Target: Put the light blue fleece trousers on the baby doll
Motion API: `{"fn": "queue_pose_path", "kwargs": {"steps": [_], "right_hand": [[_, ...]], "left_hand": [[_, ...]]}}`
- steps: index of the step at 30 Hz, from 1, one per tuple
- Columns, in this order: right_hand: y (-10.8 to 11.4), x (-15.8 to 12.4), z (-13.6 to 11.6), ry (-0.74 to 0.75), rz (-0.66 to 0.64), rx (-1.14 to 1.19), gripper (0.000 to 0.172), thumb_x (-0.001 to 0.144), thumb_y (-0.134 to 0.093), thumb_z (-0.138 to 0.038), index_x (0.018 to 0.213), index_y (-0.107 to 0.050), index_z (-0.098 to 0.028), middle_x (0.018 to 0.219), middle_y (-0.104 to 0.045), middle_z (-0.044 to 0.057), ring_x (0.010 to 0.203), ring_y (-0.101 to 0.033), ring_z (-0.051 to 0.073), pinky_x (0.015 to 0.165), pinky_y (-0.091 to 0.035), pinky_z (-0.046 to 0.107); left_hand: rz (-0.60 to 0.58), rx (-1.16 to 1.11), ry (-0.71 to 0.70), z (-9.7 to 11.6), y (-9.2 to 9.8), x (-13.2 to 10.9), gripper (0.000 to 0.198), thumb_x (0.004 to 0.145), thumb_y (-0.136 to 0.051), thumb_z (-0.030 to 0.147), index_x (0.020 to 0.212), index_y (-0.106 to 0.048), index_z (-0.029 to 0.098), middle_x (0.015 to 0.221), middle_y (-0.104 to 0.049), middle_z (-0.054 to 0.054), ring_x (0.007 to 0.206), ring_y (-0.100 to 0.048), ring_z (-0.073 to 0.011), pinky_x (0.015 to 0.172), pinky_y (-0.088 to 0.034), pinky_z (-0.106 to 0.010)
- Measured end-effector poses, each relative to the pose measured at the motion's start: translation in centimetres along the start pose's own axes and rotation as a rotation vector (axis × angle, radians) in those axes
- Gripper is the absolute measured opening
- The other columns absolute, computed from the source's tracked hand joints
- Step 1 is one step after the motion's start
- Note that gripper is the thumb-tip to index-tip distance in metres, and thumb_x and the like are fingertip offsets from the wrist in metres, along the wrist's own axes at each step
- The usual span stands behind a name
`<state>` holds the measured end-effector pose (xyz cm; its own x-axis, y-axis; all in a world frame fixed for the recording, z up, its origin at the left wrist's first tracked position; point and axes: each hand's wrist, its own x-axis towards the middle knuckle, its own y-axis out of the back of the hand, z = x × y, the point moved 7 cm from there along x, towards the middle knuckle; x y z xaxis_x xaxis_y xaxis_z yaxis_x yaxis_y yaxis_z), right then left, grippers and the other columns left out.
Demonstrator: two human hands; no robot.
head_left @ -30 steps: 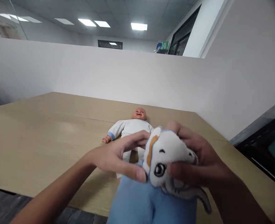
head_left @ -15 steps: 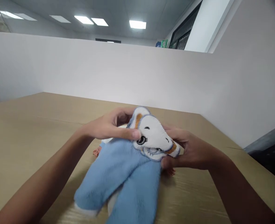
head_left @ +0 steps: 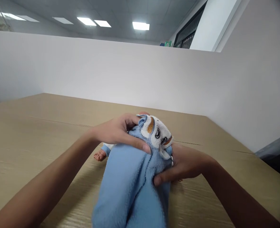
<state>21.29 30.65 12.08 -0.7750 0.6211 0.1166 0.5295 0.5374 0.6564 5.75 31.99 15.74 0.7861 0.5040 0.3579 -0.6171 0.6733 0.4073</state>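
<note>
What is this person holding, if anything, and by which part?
A blue garment: the left hand grips its upper part, beside the animal face; the right hand grips the other side, lower down.

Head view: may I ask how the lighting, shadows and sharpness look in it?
Head view: ceiling lights look washed out; a soft shadow lies on the tabletop, left of the blue garment; its embroidered patch looks fairly sharp; the picture's upper right corner darkens.

Room opens leftward over the table (head_left: 28,145); behind, the wall (head_left: 120,69) blocks passage.
</note>
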Motion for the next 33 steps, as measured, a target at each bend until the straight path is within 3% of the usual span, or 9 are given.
{"fn": "queue_pose_path", "kwargs": {"steps": [5,10,14,17,20,23,27,30,33], "right_hand": [[-1.1,-0.2,0.1,-0.027,-0.094,0.072,0.067,0.079,-0.094,-0.054,0.136,-0.077,-0.024,0.129,-0.08,0.006,0.116,-0.075,0.031,0.101,-0.064,0.036],[-0.1,-0.3,1.6,-0.007,0.17,0.212,0.059,0.095,-0.077,-0.062,0.138,-0.074,-0.022,0.138,-0.076,0.01,0.137,-0.066,0.035,0.124,-0.049,0.052],[0.7,-0.5,3.4,-0.144,0.322,0.244,0.072,0.09,-0.074,-0.075,0.141,-0.073,-0.024,0.147,-0.071,0.012,0.143,-0.061,0.041,0.127,-0.043,0.059],[0.5,-0.5,3.4,-0.184,0.12,0.181,0.072,0.084,-0.08,-0.076,0.133,-0.077,-0.023,0.131,-0.078,0.011,0.128,-0.07,0.04,0.117,-0.054,0.055],[0.0,-1.1,2.6,-0.138,-0.146,0.157,0.074,0.073,-0.088,-0.074,0.122,-0.08,-0.019,0.111,-0.081,0.01,0.107,-0.076,0.035,0.091,-0.066,0.039],[0.7,-1.8,2.1,-0.122,-0.134,0.225,0.077,0.068,-0.095,-0.067,0.126,-0.079,-0.019,0.099,-0.081,0.009,0.105,-0.077,0.035,0.08,-0.065,0.032],[1.5,-2.1,2.0,-0.096,0.064,0.367,0.076,0.076,-0.089,-0.071,0.133,-0.078,-0.022,0.103,-0.082,0.011,0.11,-0.077,0.038,0.095,-0.066,0.042],[1.4,-1.8,1.9,-0.085,0.154,0.315,0.074,0.079,-0.084,-0.075,0.133,-0.077,-0.024,0.131,-0.077,0.012,0.132,-0.068,0.04,0.112,-0.058,0.046],[0.5,-1.4,1.6,-0.116,0.109,0.295,0.072,0.083,-0.079,-0.077,0.13,-0.077,-0.021,0.122,-0.08,0.012,0.127,-0.071,0.037,0.11,-0.059,0.044]], "left_hand": [[-0.078,0.128,0.08,-0.2,-0.1,-0.2,0.022,0.093,-0.086,0.034,0.106,-0.079,0.018,0.1,-0.076,-0.003,0.097,-0.069,-0.0171,0.079,-0.055,-0.019],[-0.275,-0.004,0.104,0.1,-0.7,-1.0,0.016,0.093,-0.085,0.028,0.1,-0.074,0.017,0.078,-0.069,0.0,0.094,-0.069,-0.019,0.078,-0.056,-0.021],[-0.241,-0.072,0.097,0.2,-0.4,-1.1,0.011,0.105,-0.068,0.024,0.112,-0.071,0.016,0.108,-0.076,-0.006,0.105,-0.071,-0.0183,0.094,-0.057,-0.023],[-0.166,-0.067,0.048,0.5,-0.1,-0.9,0.025,0.108,-0.061,0.021,0.132,-0.068,0.017,0.136,-0.072,-0.01,0.128,-0.066,-0.0218,0.112,-0.052,-0.029],[-0.083,-0.089,0.073,0.5,0.2,-0.7,0.037,0.108,-0.062,0.024,0.145,-0.061,0.018,0.149,-0.065,-0.012,0.138,-0.061,-0.0241,0.119,-0.049,-0.034],[-0.1,-0.111,0.161,0.0,-0.3,-0.8,0.023,0.104,-0.071,0.031,0.122,-0.07,0.017,0.123,-0.075,-0.008,0.115,-0.071,-0.0202,0.101,-0.058,-0.026],[-0.384,-0.265,0.264,-0.5,-2.2,-1.4,0.027,0.084,-0.094,0.029,0.081,-0.069,0.019,0.065,-0.062,0.005,0.062,-0.061,-0.0115,0.061,-0.053,-0.017],[-0.419,-0.326,0.231,-0.5,-2.3,-1.6,0.03,0.082,-0.095,0.025,0.074,-0.068,0.019,0.058,-0.06,0.005,0.053,-0.055,-0.0096,0.058,-0.052,-0.016],[-0.321,-0.347,0.138,-0.4,-1.5,-1.4,0.022,0.095,-0.084,0.028,0.079,-0.072,0.018,0.059,-0.064,0.002,0.061,-0.064,-0.012,0.069,-0.058,-0.016]]}}
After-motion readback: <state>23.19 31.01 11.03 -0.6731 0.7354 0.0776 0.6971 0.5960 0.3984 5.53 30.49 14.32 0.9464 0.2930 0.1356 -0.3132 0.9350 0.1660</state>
